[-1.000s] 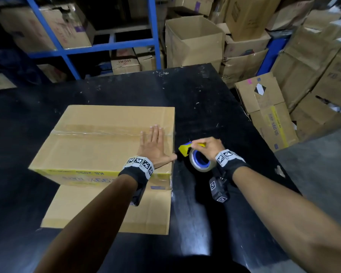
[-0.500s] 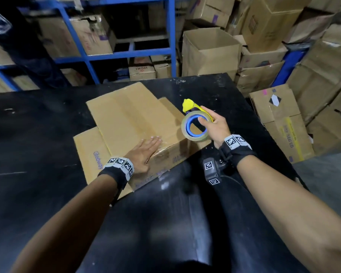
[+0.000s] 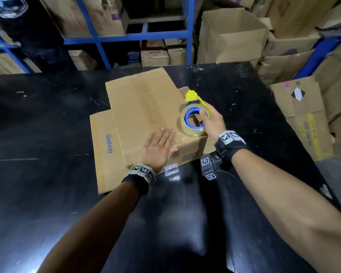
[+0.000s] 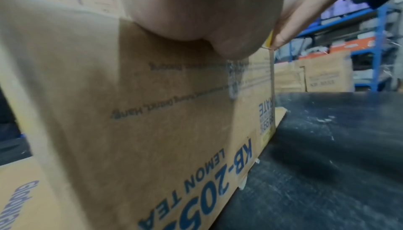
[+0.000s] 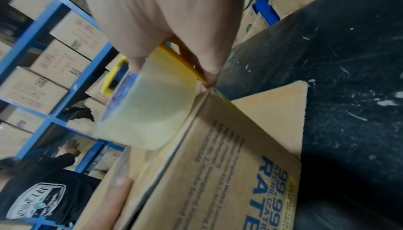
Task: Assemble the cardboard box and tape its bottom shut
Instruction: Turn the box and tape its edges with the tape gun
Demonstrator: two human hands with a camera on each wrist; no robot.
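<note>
A brown cardboard box (image 3: 144,107) stands bottom up on the black table (image 3: 47,119), its side printed "KB-205 LEMON TEA" (image 4: 152,130). My left hand (image 3: 158,146) lies flat with straight fingers on the box's near right corner. My right hand (image 3: 211,123) grips a yellow tape dispenser (image 3: 195,115) with a clear tape roll, resting on the box's right edge. The right wrist view shows the roll (image 5: 150,108) sitting at the box's top edge (image 5: 218,147). A flat cardboard sheet marked "Glodway" (image 3: 104,146) lies under the box.
Blue shelving (image 3: 126,36) stacked with cartons stands behind the table. An open box (image 3: 230,36) and piled cartons (image 3: 303,119) crowd the right side. A person in a black shirt (image 5: 43,199) stands beside the shelves.
The box has turned on the table so a corner points toward me. My right hand has carried the tape dispenser from the table up onto the box's right edge. My left hand stayed flat on top.
</note>
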